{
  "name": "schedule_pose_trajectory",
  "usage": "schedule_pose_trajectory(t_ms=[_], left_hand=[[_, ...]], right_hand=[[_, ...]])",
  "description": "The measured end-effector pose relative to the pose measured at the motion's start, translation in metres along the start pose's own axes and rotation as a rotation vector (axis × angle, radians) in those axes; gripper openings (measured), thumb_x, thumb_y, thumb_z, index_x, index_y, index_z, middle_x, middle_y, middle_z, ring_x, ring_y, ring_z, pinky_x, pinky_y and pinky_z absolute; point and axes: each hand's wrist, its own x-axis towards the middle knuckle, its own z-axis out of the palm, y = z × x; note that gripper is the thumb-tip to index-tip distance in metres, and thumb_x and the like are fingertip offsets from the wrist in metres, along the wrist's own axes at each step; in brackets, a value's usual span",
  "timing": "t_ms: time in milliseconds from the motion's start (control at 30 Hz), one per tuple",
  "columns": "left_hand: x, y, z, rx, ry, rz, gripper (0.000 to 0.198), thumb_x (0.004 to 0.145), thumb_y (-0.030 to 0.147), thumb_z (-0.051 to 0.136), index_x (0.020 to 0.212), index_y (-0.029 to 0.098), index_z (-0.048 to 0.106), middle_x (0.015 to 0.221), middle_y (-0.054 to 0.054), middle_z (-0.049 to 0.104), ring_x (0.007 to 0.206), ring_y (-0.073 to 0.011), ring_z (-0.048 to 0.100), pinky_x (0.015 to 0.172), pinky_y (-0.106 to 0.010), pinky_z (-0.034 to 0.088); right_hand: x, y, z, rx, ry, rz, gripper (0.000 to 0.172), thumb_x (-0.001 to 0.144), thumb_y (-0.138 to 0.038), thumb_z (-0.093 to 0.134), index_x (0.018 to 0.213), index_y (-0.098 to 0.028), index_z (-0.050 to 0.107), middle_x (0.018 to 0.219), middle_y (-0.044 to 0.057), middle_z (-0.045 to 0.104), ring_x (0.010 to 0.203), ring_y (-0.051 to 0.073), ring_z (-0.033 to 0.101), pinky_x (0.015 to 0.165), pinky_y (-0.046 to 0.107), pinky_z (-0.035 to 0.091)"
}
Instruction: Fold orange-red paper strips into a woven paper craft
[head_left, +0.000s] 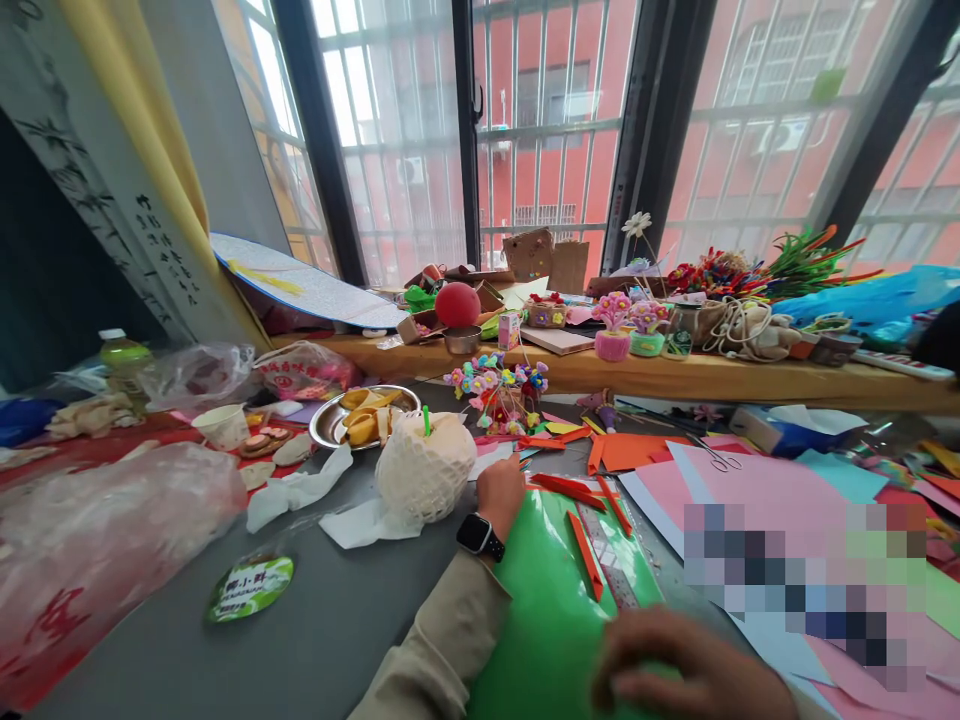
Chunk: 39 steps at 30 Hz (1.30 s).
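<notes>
My left hand, with a dark watch on its wrist, reaches to the far left corner of a green sheet. Its fingers look closed and point away from me, near several folded orange paper strips; whatever they may hold is hidden. In the foreground my right hand hovers over the sheet's near right part, fingers curled and smeared by motion. One more folded orange strip and a clear ruler lie on the sheet between the hands.
Left of my arm stand a peeled coconut in a foam net with a green straw, and a metal bowl of banana peels. Plastic bags crowd the left. Pink paper and scissors lie right. Crafts line the windowsill.
</notes>
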Motion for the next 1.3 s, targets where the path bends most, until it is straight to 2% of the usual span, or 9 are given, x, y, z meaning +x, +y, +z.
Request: schedule_pose_trajectory(t_ms=[133, 200, 300, 500, 833, 1033, 1167, 1233, 1300], left_hand=[[0.0, -0.001, 0.002, 0.019, -0.105, 0.023, 0.024, 0.075, 0.017, 0.034, 0.086, 0.014, 0.056, 0.08, -0.011, 0.059, 0.077, -0.0202, 0.055, 0.062, -0.029, 0.04], [-0.002, 0.001, 0.001, 0.018, -0.115, 0.039, 0.025, 0.075, 0.017, 0.034, 0.086, 0.015, 0.057, 0.08, -0.011, 0.06, 0.078, -0.0198, 0.055, 0.063, -0.028, 0.04], [-0.004, 0.001, 0.0, 0.023, -0.11, 0.05, 0.026, 0.075, 0.016, 0.033, 0.086, 0.016, 0.057, 0.079, -0.01, 0.06, 0.077, -0.0196, 0.056, 0.063, -0.027, 0.04], [-0.004, 0.002, 0.002, 0.055, -0.105, 0.058, 0.027, 0.077, 0.016, 0.029, 0.086, 0.016, 0.054, 0.078, -0.01, 0.06, 0.075, -0.0207, 0.057, 0.06, -0.029, 0.042], [-0.003, 0.002, 0.003, 0.02, -0.067, 0.04, 0.022, 0.078, 0.021, 0.033, 0.092, 0.016, 0.048, 0.08, -0.008, 0.059, 0.075, -0.0175, 0.055, 0.06, -0.024, 0.038], [-0.006, 0.006, -0.006, -0.395, 0.19, 0.109, 0.032, 0.081, 0.033, 0.026, 0.081, 0.017, 0.053, 0.071, -0.003, 0.059, 0.065, -0.0117, 0.053, 0.058, -0.02, 0.035], [-0.007, 0.009, -0.011, -0.733, 0.267, 0.203, 0.041, 0.081, 0.036, 0.02, 0.067, 0.015, 0.053, 0.061, 0.0, 0.055, 0.055, -0.0077, 0.049, 0.054, -0.017, 0.034], [-0.007, 0.009, -0.009, -0.761, 0.289, 0.206, 0.041, 0.081, 0.036, 0.021, 0.064, 0.015, 0.052, 0.06, 0.0, 0.055, 0.054, -0.0073, 0.048, 0.053, -0.017, 0.033], [-0.008, 0.009, -0.006, -0.689, 0.289, 0.212, 0.039, 0.081, 0.035, 0.023, 0.064, 0.015, 0.053, 0.06, 0.0, 0.055, 0.054, -0.0076, 0.048, 0.055, -0.017, 0.033]], right_hand=[[0.077, 0.003, -0.049, -0.232, 0.41, -0.055, 0.024, 0.078, -0.022, 0.036, 0.091, -0.018, 0.056, 0.091, 0.005, 0.058, 0.082, 0.014, 0.053, 0.07, 0.026, 0.042], [0.111, 0.017, -0.067, -0.462, 0.512, -0.066, 0.024, 0.074, -0.013, 0.039, 0.088, -0.015, 0.058, 0.094, 0.007, 0.057, 0.09, 0.015, 0.049, 0.079, 0.028, 0.037], [0.149, 0.042, -0.081, -0.789, 0.468, 0.019, 0.03, 0.07, -0.005, 0.037, 0.09, -0.014, 0.058, 0.102, 0.008, 0.054, 0.096, 0.016, 0.045, 0.082, 0.027, 0.034], [0.183, 0.061, -0.088, -0.888, 0.45, 0.048, 0.031, 0.067, -0.004, 0.043, 0.093, -0.015, 0.056, 0.096, 0.008, 0.055, 0.093, 0.019, 0.044, 0.078, 0.028, 0.034], [0.175, 0.055, -0.102, -0.998, 0.428, 0.171, 0.012, 0.067, -0.014, 0.047, 0.074, -0.016, 0.058, 0.082, 0.008, 0.057, 0.083, 0.019, 0.048, 0.066, 0.024, 0.035], [0.145, 0.061, -0.113, -0.977, 0.514, 0.25, 0.011, 0.07, -0.018, 0.045, 0.072, -0.018, 0.056, 0.074, 0.004, 0.06, 0.069, 0.015, 0.053, 0.059, 0.021, 0.034], [0.122, 0.068, -0.106, -0.937, 0.645, 0.285, 0.018, 0.076, -0.026, 0.037, 0.084, -0.018, 0.052, 0.078, 0.004, 0.06, 0.07, 0.014, 0.053, 0.058, 0.021, 0.035], [0.113, 0.072, -0.1, -0.848, 0.742, 0.294, 0.017, 0.074, -0.027, 0.04, 0.082, -0.018, 0.053, 0.077, 0.003, 0.06, 0.068, 0.013, 0.054, 0.057, 0.021, 0.035], [0.108, 0.077, -0.098, -0.804, 0.735, 0.281, 0.018, 0.074, -0.028, 0.041, 0.081, -0.018, 0.055, 0.077, 0.003, 0.061, 0.069, 0.013, 0.054, 0.058, 0.021, 0.035]])
